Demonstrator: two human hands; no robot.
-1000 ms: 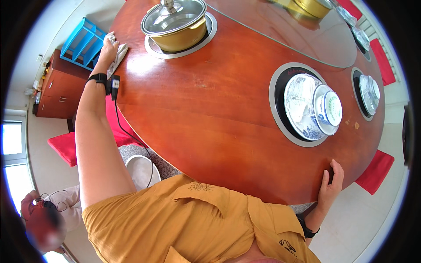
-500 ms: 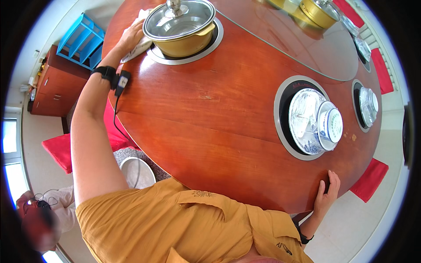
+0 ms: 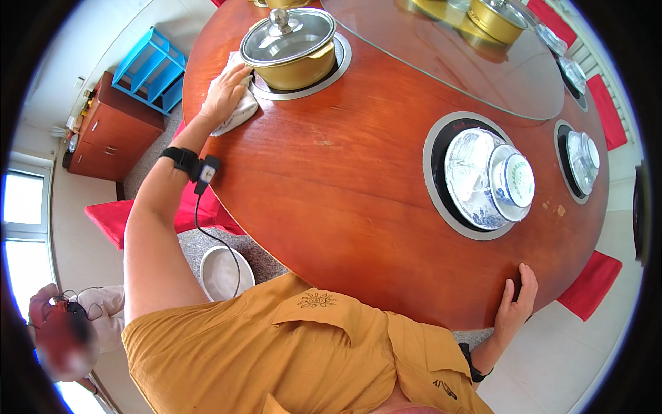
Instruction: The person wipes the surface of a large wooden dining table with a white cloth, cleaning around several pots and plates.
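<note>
My left hand [image 3: 226, 93] lies over a white cloth [image 3: 241, 112] on the reddish-brown wooden table [image 3: 310, 207], near its left rim. The fingers rest on the cloth, which bunches out beneath the palm. Just to the right of the fingertips stands a gold pot [image 3: 296, 72] with a glass lid [image 3: 286, 38], set on a round black cooking plate with a silver ring. My right hand [image 3: 516, 303] rests at the table's near right edge, fingers stretched out and holding nothing.
Film-wrapped bowls and plates [image 3: 489, 179] sit on another round cooking plate at the right. A glass turntable [image 3: 441, 48] covers the table's middle. Red chairs [image 3: 589, 284] surround the table. A white basin [image 3: 224, 271] is on the floor. Another person [image 3: 76, 338] is at the far left.
My left hand and the cloth have come nearer to me along the table's left rim, from beside the pot's far left side. My right hand stays at the edge. The view has shifted slightly.
</note>
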